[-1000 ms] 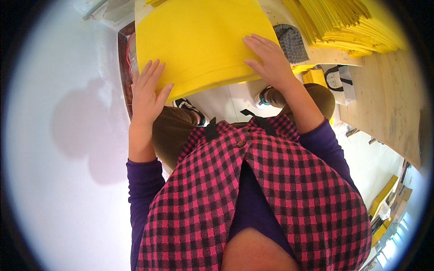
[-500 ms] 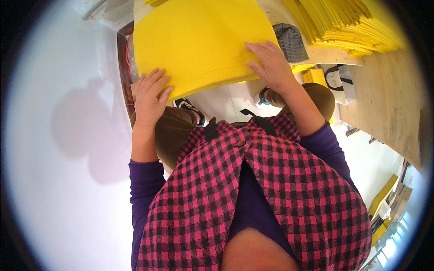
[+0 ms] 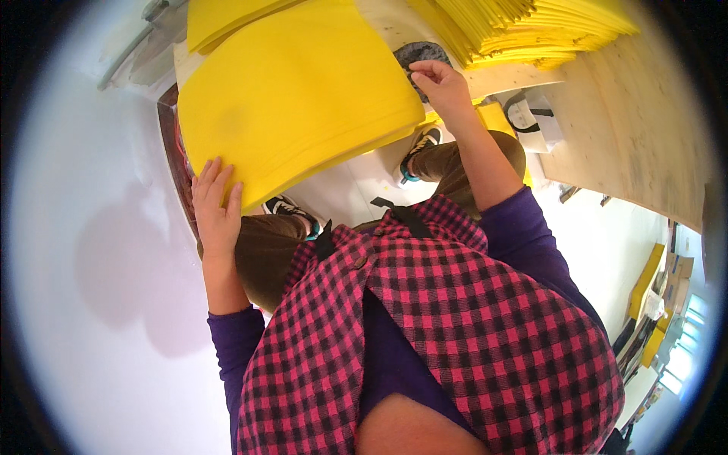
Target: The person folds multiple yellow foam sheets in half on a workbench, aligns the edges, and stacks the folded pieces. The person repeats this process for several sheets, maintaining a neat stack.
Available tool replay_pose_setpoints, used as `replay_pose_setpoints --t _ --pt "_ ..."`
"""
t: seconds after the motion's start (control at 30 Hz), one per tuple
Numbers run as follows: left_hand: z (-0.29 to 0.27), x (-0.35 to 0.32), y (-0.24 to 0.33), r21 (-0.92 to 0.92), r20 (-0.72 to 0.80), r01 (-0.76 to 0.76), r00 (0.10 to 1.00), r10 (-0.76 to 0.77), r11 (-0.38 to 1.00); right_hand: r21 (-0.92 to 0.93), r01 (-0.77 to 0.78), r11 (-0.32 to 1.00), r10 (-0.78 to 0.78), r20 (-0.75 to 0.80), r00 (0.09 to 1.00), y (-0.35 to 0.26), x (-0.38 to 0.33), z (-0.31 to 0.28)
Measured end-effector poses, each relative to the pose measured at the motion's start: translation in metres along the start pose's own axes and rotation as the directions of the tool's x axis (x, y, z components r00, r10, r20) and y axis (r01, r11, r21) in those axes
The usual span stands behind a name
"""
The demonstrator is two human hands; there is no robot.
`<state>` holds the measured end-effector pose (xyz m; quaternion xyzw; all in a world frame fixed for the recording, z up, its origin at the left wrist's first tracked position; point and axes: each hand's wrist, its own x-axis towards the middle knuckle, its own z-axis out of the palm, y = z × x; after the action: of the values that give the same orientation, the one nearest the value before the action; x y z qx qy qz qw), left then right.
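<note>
Yellow foam sheets [image 3: 296, 106] lie stacked on our counter; our left hand [image 3: 216, 208] presses flat on their near edge, our right hand [image 3: 444, 87] pinches the far corner, readying a lift.

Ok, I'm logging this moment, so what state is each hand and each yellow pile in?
left hand: flat, fingers spread on the pile's near corner
right hand: fingers curled at the pile's far edge
yellow sheet pile: stacked, overhanging
second yellow stack: fanned, untouched
</note>
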<state>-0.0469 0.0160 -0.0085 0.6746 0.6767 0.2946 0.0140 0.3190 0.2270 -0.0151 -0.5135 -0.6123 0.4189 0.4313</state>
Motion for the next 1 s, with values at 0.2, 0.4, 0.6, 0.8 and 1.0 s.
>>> replay_pose_setpoints --t 0.2,0.4,0.6,0.8,1.0 --pt "0.001 -0.002 -0.003 0.031 0.025 -0.021 0.999 0.020 0.999 -0.046 0.009 0.999 -0.007 0.029 1.000 0.007 0.003 0.005" --pt "0.002 -0.002 -0.003 0.005 0.028 -0.014 1.000 0.014 1.000 -0.138 0.003 0.990 0.004 0.046 0.999 0.002 0.002 0.008" --pt "0.003 -0.002 -0.004 -0.017 0.023 -0.014 1.000 0.015 1.000 -0.130 0.022 0.991 -0.020 0.021 1.000 0.002 -0.001 0.007" --pt "0.003 -0.003 -0.004 -0.017 0.025 -0.014 1.000 0.015 1.000 -0.078 0.031 0.996 -0.030 0.013 0.999 0.002 -0.002 0.006" --pt "0.003 -0.002 -0.005 -0.022 0.036 -0.008 0.999 0.009 1.000 -0.133 0.116 0.984 -0.098 0.137 0.986 -0.005 -0.008 -0.010"
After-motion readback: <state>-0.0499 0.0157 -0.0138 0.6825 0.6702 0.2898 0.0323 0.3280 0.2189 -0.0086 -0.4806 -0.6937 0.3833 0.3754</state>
